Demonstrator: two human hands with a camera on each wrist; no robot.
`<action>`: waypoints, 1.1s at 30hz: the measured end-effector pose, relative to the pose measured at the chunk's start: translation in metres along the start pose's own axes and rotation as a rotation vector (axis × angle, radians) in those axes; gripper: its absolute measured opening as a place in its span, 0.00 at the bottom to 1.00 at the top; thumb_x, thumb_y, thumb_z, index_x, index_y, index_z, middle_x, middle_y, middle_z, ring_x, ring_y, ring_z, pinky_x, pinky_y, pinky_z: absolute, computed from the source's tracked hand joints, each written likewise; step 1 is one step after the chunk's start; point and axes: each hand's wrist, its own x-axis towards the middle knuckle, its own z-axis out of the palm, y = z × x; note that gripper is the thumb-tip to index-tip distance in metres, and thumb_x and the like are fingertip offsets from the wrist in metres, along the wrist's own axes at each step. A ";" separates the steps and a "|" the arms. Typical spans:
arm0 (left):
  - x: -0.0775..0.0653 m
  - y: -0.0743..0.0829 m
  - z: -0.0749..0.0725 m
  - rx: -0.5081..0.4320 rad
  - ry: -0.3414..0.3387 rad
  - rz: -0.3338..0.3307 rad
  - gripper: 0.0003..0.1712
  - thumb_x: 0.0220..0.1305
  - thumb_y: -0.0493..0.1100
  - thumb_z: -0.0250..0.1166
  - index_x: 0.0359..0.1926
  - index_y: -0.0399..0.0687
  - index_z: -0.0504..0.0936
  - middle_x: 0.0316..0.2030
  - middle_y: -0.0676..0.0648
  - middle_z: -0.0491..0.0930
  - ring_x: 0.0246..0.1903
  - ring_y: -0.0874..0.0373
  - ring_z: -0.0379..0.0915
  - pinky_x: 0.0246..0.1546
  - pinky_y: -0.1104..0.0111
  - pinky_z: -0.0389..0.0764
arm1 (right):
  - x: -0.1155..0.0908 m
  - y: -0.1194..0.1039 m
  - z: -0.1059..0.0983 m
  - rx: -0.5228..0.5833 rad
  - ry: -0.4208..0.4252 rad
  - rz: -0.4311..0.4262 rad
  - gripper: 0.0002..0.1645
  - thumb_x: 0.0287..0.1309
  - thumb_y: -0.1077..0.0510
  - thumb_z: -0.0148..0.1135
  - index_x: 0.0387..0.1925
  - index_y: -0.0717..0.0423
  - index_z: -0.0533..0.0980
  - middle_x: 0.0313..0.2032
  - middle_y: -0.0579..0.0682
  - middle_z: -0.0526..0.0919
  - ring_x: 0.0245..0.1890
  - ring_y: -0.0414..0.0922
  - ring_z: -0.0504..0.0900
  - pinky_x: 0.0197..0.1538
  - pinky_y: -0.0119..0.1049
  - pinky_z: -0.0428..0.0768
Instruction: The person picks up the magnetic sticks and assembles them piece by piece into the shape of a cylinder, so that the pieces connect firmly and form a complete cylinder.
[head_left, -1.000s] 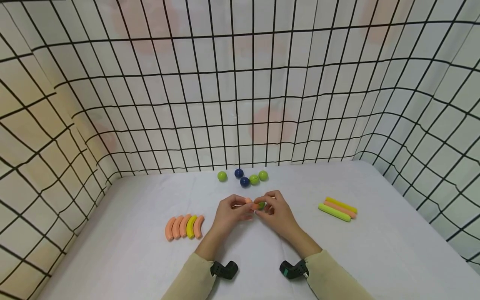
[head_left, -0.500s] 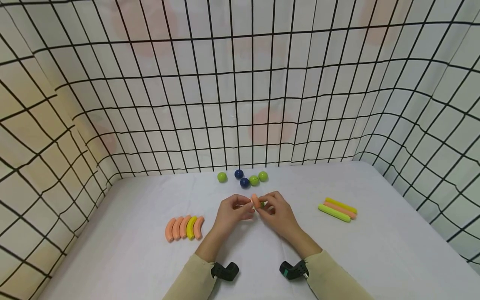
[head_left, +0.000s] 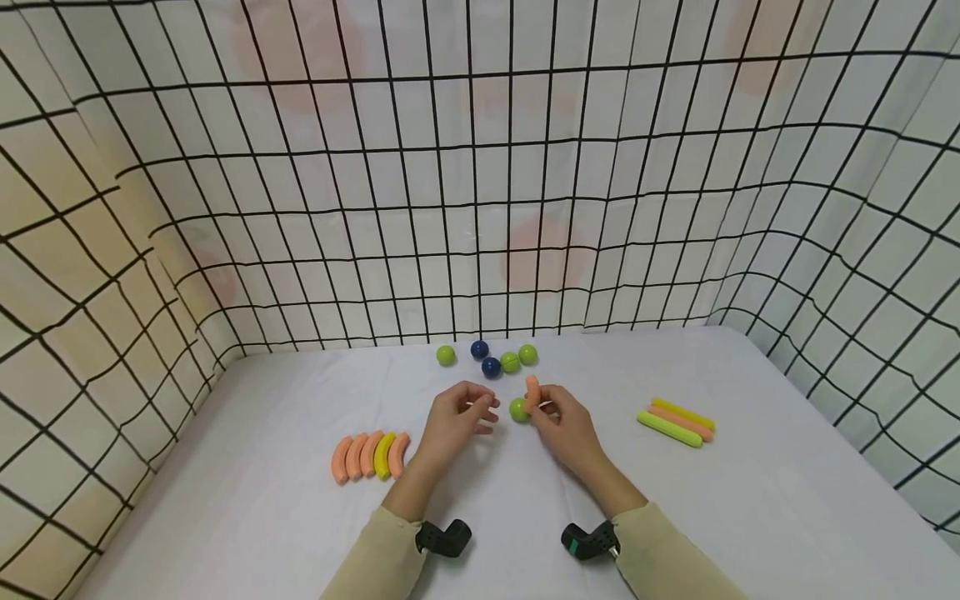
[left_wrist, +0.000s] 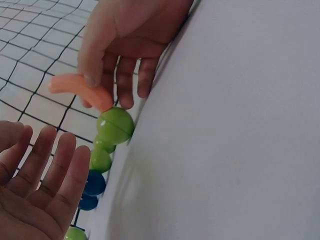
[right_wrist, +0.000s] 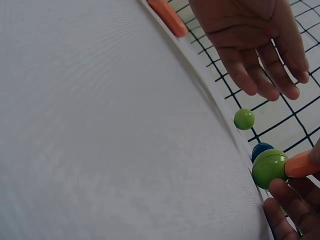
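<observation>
My right hand (head_left: 567, 429) pinches a curved orange stick (head_left: 532, 390) between thumb and fingers. At the stick's lower end is a green ball (head_left: 519, 409), touching it; in the left wrist view the ball (left_wrist: 115, 125) hangs just under the curved stick (left_wrist: 80, 89). My left hand (head_left: 452, 423) is held a little to the left of the ball, its fingers loosely extended with nothing in them. In the right wrist view that left hand (right_wrist: 255, 37) shows its palm and spread fingers.
Behind the hands lie more green balls (head_left: 446, 355) and two dark blue balls (head_left: 491, 367). Several curved orange sticks (head_left: 353, 456) and a yellow one (head_left: 382, 455) lie at left. At right are straight green (head_left: 670, 429), orange (head_left: 682, 419) and yellow sticks (head_left: 683, 414). A black grid net (head_left: 510, 200) surrounds the table.
My left hand has moved left, off the orange stick. My right hand has shifted slightly right with the stick, which now points up, and the green ball has come into plain sight.
</observation>
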 end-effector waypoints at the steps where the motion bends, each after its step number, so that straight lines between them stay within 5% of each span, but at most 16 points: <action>1: 0.001 0.000 -0.001 0.000 0.001 -0.002 0.14 0.74 0.44 0.59 0.51 0.38 0.80 0.49 0.37 0.84 0.43 0.49 0.85 0.42 0.60 0.87 | 0.000 0.000 -0.001 0.005 -0.007 0.030 0.10 0.60 0.60 0.65 0.45 0.54 0.80 0.44 0.51 0.85 0.40 0.43 0.81 0.42 0.29 0.78; 7: 0.003 0.005 -0.008 0.003 0.014 -0.016 0.14 0.74 0.40 0.57 0.52 0.33 0.78 0.49 0.34 0.83 0.45 0.44 0.84 0.43 0.60 0.87 | 0.005 0.000 -0.006 0.141 -0.062 0.174 0.11 0.66 0.55 0.63 0.47 0.55 0.80 0.40 0.54 0.86 0.33 0.41 0.81 0.37 0.29 0.79; 16: 0.001 0.009 -0.017 -0.041 0.055 -0.005 0.16 0.73 0.44 0.59 0.53 0.37 0.78 0.49 0.38 0.83 0.42 0.51 0.84 0.44 0.60 0.86 | 0.006 0.006 -0.015 0.259 -0.054 0.241 0.17 0.67 0.56 0.63 0.55 0.56 0.77 0.42 0.56 0.84 0.31 0.40 0.81 0.32 0.28 0.82; 26: -0.003 0.017 -0.031 -0.057 0.127 -0.004 0.15 0.74 0.43 0.59 0.53 0.37 0.78 0.48 0.38 0.84 0.41 0.51 0.84 0.44 0.60 0.86 | 0.008 0.010 -0.013 0.272 -0.033 0.204 0.25 0.67 0.62 0.60 0.64 0.56 0.69 0.44 0.59 0.79 0.28 0.39 0.82 0.30 0.29 0.82; 33: -0.004 0.020 -0.034 -0.065 0.133 -0.024 0.15 0.73 0.43 0.59 0.53 0.38 0.78 0.49 0.40 0.84 0.41 0.52 0.84 0.45 0.60 0.86 | 0.007 0.010 -0.012 0.262 -0.018 0.177 0.30 0.69 0.61 0.58 0.70 0.47 0.64 0.42 0.59 0.78 0.26 0.40 0.83 0.29 0.32 0.84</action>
